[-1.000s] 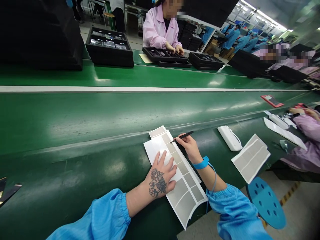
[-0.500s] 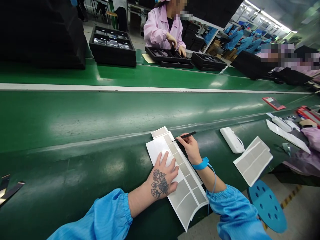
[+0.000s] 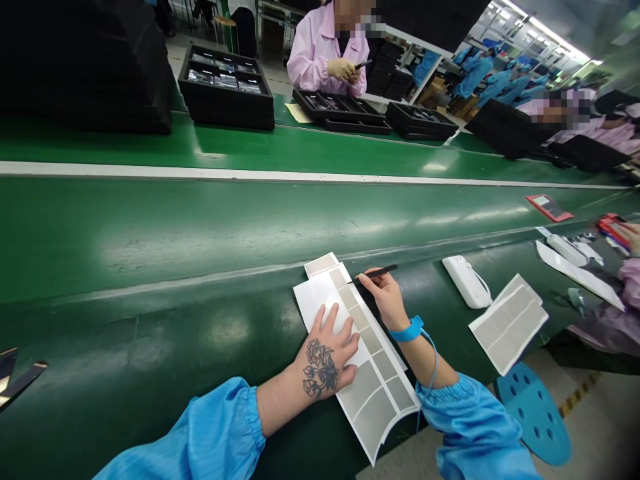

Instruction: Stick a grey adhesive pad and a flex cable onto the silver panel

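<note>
My left hand (image 3: 327, 357) lies flat with fingers spread on a white sheet (image 3: 315, 297). Under it is a larger sheet of grey rectangular stickers (image 3: 373, 387) with white borders, its near end curling past the table edge. Between the thumb and fingers of my right hand (image 3: 384, 297) is a pair of slim black tweezers (image 3: 383, 271). Their tip is at the right edge of the sticker sheet, near its far end; whether it grips a sticker is too small to tell. A blue wrist strap (image 3: 407, 329) with a cord circles my right wrist.
Right of my hands lie a white case (image 3: 466, 281) and more grey sticker sheets (image 3: 510, 323). Dark strips (image 3: 23, 383) are at the far left. Across the green bench (image 3: 225, 220), a person in pink (image 3: 327, 50) works behind black trays (image 3: 343, 107). A blue stool (image 3: 535, 413) stands below right.
My right hand and the tweezers have shifted slightly to the right. My left hand stays in place. The person opposite has raised their hands from the tray and holds a small dark object.
</note>
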Demonstrator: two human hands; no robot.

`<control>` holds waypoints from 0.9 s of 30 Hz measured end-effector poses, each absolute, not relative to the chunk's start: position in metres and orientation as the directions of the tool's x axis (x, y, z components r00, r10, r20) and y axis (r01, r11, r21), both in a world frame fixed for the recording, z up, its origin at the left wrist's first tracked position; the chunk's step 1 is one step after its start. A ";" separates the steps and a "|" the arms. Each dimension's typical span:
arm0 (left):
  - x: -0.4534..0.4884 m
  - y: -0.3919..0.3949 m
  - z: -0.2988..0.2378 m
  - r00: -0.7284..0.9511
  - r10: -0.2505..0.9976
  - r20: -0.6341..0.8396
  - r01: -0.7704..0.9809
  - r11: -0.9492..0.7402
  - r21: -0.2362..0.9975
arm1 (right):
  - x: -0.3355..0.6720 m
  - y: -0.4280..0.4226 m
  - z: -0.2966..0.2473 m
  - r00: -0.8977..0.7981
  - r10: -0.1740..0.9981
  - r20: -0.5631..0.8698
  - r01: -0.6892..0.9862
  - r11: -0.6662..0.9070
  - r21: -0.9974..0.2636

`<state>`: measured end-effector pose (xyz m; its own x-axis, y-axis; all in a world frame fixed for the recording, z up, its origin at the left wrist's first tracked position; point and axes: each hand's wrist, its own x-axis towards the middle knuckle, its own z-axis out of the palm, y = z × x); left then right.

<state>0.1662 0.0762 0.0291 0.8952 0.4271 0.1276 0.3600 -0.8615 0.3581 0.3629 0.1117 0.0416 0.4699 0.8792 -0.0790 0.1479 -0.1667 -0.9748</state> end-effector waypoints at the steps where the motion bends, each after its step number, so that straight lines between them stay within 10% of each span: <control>1: 0.166 0.076 0.029 0.896 0.426 0.127 0.359 -0.862 0.358 | 0.363 0.111 0.042 0.469 0.880 -0.079 0.151 -0.168 -0.974; 27: 0.166 0.078 0.033 0.905 0.419 0.074 0.368 -0.858 0.358 | 0.359 0.135 0.042 0.428 0.897 -0.112 0.113 -0.176 -0.978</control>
